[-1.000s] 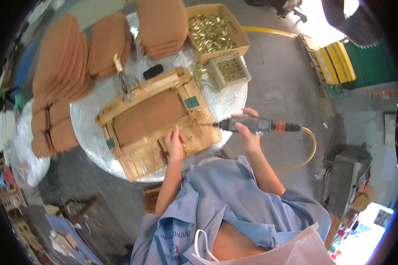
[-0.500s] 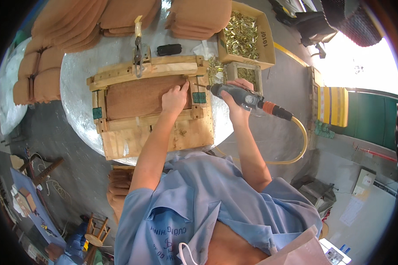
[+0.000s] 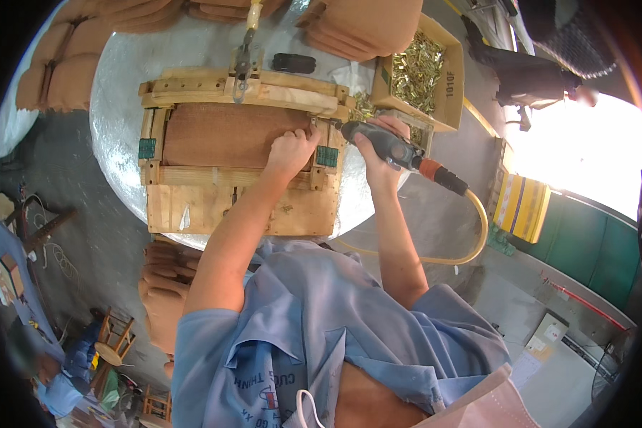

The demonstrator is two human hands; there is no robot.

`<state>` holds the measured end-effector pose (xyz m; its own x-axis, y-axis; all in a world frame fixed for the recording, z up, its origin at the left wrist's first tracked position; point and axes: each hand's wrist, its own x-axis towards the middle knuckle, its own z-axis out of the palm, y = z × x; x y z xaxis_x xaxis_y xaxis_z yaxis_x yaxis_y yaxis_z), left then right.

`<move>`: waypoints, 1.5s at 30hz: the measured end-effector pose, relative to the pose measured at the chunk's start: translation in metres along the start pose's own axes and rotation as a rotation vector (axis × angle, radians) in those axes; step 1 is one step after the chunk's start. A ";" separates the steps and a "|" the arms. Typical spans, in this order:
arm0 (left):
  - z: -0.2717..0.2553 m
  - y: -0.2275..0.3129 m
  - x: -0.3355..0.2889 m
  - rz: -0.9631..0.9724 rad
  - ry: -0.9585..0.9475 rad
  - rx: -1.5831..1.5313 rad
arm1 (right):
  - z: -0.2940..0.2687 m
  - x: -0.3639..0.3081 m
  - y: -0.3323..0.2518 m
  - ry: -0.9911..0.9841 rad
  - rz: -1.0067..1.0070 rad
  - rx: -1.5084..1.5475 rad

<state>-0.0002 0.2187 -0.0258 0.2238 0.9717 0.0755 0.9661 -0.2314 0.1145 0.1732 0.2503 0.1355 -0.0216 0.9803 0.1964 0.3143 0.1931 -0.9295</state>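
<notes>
A brown wooden panel (image 3: 235, 135) lies inside a wooden jig (image 3: 242, 175) on a round, plastic-wrapped surface. My left hand (image 3: 292, 151) rests at the panel's right end, its fingers curled in at the jig's right upper corner; whatever is between the fingertips is too small to make out. In my right hand (image 3: 379, 153) is a grey and black power driver (image 3: 386, 145) with an orange collar and a yellow hose (image 3: 483, 221). The driver's bit points left at the jig's right end, close to my left fingertips. Above the panel, a toggle clamp (image 3: 242, 68) sits on the jig's far rail.
A cardboard box (image 3: 449, 93) full of brass-coloured fittings stands at the far right, beside a smaller tray partly behind my right hand. Stacked brown panels (image 3: 364, 25) line the far side. A black object (image 3: 294, 63) lies behind the jig. Another person (image 3: 60, 392) is at lower left.
My left index finger, stretched out at the jig's corner before, is now curled in with the other fingers. The driver stays in my right hand near that corner. The whole view has shifted.
</notes>
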 end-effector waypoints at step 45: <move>-0.004 0.007 0.004 -0.038 -0.039 -0.018 | 0.064 0.029 -0.032 -0.085 0.009 -0.031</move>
<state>0.0069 0.2203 -0.0211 0.1918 0.9809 0.0322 0.9717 -0.1944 0.1342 0.1017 0.2752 0.1510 -0.0988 0.9823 0.1593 0.3440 0.1839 -0.9208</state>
